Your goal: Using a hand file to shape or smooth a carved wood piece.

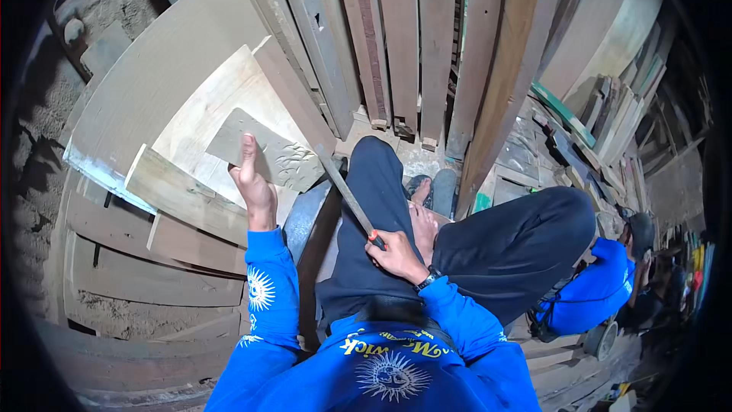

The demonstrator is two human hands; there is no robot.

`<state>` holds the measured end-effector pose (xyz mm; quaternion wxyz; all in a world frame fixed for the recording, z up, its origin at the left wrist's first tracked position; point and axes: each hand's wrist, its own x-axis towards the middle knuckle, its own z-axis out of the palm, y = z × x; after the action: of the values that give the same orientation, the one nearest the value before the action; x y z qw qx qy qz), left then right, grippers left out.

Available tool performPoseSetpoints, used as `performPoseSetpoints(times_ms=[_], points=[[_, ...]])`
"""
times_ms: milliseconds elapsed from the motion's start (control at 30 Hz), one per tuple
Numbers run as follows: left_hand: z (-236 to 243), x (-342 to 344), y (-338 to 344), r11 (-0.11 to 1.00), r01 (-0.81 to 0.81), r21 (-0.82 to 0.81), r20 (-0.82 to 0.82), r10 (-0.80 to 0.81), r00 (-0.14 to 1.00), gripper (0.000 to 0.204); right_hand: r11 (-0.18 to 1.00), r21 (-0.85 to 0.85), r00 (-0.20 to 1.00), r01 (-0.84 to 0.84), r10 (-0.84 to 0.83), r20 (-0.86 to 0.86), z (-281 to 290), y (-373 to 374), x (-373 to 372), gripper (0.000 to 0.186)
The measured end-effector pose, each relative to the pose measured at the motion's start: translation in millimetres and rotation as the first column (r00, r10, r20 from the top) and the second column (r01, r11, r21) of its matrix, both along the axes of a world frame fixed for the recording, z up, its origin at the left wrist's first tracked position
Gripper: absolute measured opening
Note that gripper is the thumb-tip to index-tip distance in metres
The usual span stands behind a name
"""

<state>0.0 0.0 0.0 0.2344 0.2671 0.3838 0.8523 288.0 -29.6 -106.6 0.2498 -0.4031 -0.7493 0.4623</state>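
My left hand grips a flat wooden piece at its lower left edge. The thumb lies on top and the fingers are hidden beneath. Carved relief shows on the right part of the piece. My right hand is closed around the dark handle of a long metal file, which has an orange ring. The file slants up and left across my thigh, and its far end lies close to the right edge of the carved piece. Whether they touch, I cannot tell.
Pale wooden boards lie behind the carved piece. Long planks stand in a row ahead of my knees. Offcuts are heaped at the right. Beyond my right knee is a bright blue cloth shape, beside a small wheel.
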Motion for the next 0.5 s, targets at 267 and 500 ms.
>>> performPoseSetpoints(times_ms=[267, 500], points=[[-1.2, 0.1, -0.6, 1.0, 0.0, -0.021, 0.006, 0.0, 1.0, 0.046, 0.999, -0.052, 1.0, 0.009, -0.011, -0.025, -3.0, -0.4, 1.9, 0.023], [-2.3, 1.2, -0.5, 1.0, 0.015, -0.025, 0.051, -0.014, 0.999, 0.048, 0.998, -0.054, 0.999, 0.016, -0.018, -0.042, -2.3, -1.6, 2.5, 0.02]])
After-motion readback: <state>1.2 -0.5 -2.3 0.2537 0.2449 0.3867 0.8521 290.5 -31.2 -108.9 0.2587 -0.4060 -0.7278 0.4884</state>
